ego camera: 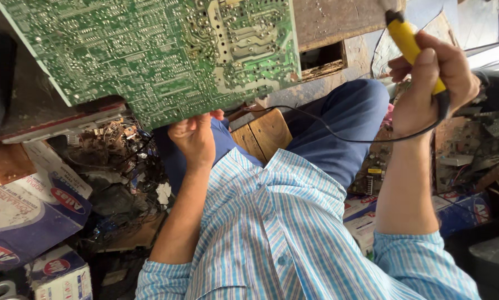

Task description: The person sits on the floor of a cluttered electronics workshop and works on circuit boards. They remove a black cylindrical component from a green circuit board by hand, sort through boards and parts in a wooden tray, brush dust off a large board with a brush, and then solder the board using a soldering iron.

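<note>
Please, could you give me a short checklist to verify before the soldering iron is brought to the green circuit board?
1. Left hand grips the green circuit board at its lower edge: ok.
2. Solder side of the board faces the camera: ok.
3. Right hand is closed around the yellow-handled soldering iron: ok.
4. Iron tip clean and hot: cannot tell, the tip is out of frame.
5. Black cord free of snags: not ok, it drapes across the blue trouser knee.
6. Board steadied on a support: cannot tell.
</note>
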`<state>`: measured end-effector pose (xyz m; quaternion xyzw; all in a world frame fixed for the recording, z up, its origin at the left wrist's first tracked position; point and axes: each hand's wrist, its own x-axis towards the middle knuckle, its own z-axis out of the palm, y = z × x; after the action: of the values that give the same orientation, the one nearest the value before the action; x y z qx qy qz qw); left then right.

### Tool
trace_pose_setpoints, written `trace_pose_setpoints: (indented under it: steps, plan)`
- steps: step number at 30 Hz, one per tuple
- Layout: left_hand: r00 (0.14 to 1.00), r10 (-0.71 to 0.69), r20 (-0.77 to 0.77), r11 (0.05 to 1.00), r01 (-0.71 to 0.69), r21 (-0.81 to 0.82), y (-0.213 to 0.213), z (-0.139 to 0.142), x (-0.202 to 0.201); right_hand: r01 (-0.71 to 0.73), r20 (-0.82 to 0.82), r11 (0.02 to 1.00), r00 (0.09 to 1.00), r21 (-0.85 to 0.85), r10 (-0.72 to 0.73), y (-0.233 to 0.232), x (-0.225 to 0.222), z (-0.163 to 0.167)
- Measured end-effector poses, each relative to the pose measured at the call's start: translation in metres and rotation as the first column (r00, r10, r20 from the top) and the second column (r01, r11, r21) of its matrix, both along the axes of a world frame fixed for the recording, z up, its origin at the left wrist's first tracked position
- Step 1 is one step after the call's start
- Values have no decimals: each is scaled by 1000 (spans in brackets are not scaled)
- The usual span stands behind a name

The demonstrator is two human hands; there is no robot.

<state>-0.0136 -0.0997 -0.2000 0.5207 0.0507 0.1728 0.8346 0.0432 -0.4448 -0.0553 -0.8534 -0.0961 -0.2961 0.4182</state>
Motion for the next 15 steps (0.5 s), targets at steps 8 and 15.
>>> trace_pose_setpoints:
  steps: [8, 15]
  plan:
    - [997, -83, 2, 996, 83, 44, -2, 13, -1, -35, 284, 993, 957, -113, 66, -7, 17, -13]
    - [998, -56, 32, 998, 54, 38, -8, 8, 0, -143, 189, 961, 977, 237, 99, -16, 24, -16]
